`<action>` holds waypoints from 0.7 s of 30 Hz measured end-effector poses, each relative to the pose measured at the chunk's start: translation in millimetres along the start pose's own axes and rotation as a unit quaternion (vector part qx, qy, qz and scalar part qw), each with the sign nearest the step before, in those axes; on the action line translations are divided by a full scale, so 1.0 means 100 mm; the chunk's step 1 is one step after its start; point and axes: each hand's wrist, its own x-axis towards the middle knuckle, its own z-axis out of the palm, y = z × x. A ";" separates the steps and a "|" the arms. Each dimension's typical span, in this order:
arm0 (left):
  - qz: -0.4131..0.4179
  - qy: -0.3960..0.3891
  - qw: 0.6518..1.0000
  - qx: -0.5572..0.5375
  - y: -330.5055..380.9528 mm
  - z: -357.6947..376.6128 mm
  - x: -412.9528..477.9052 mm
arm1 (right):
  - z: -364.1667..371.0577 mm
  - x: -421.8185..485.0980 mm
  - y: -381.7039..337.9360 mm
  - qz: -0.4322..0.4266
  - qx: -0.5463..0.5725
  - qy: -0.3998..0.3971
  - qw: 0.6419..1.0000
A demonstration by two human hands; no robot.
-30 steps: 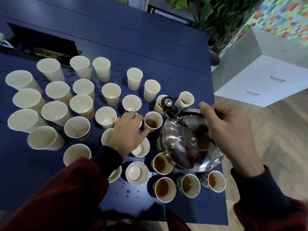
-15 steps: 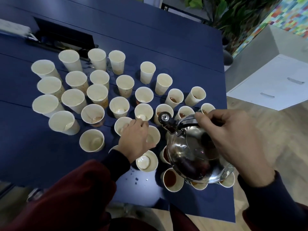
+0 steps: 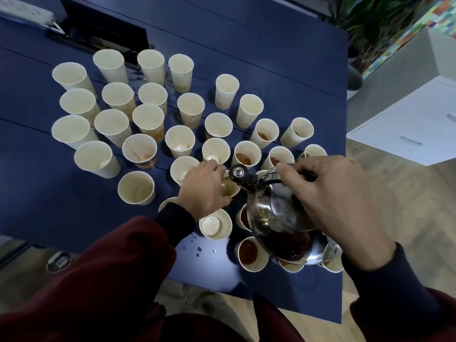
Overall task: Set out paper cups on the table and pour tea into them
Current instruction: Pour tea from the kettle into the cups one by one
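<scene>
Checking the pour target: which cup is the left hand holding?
The cup just below the kettle spout, half hidden behind the left hand that wraps it.

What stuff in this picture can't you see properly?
Head view:
- Cups beneath the kettle: its body hides their tea levels.
- Kettle handle: the right hand covers most of it.
- Whether the left hand grips the cup at the spout: the hand's back hides its grip.
- Black box: cut by the top edge.
</scene>
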 end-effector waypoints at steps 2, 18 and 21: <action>-0.003 -0.004 1.000 -0.005 -0.02 0.00 0.02 | 0.00 0.01 0.01 0.001 0.004 0.000 1.000; 0.003 0.084 0.995 -0.056 -0.09 -0.02 -0.28 | -0.12 -0.10 0.13 -0.006 0.079 0.009 0.997; 0.002 0.118 0.990 -0.083 -0.07 0.06 -0.53 | -0.14 -0.20 0.15 -0.011 0.081 0.004 0.997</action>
